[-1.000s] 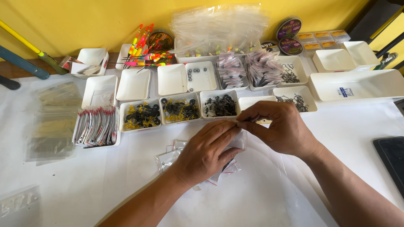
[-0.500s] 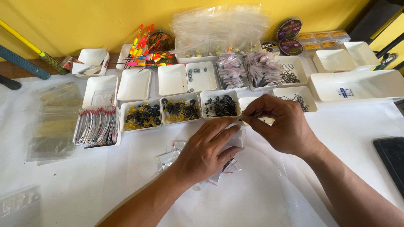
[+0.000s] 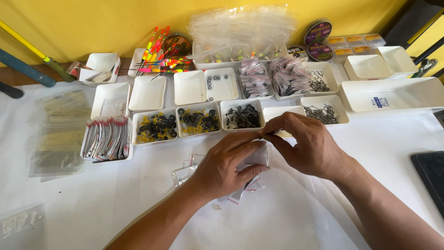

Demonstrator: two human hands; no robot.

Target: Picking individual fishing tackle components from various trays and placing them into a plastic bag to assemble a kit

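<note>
My left hand [image 3: 226,165] grips a small clear plastic bag [image 3: 258,157] just above the white table. My right hand [image 3: 307,147] meets it from the right, its fingertips pinched at the bag's top edge on something small and dark that I cannot make out. More small clear bags [image 3: 187,172] lie on the table under and left of my left hand. Both hands hover just in front of a row of small white trays.
White trays hold black and yellow beads [image 3: 156,127], dark beads [image 3: 243,115], hooks [image 3: 322,113] and packets [image 3: 107,139]. Bright floats [image 3: 159,58], line spools [image 3: 318,32], stacked clear bags [image 3: 59,132] and a large white tray [image 3: 393,95] surround them. A dark tablet [image 3: 429,171] lies right.
My right hand has slid left and down to meet my left hand at the bag's top. My left hand has lifted the bag slightly.
</note>
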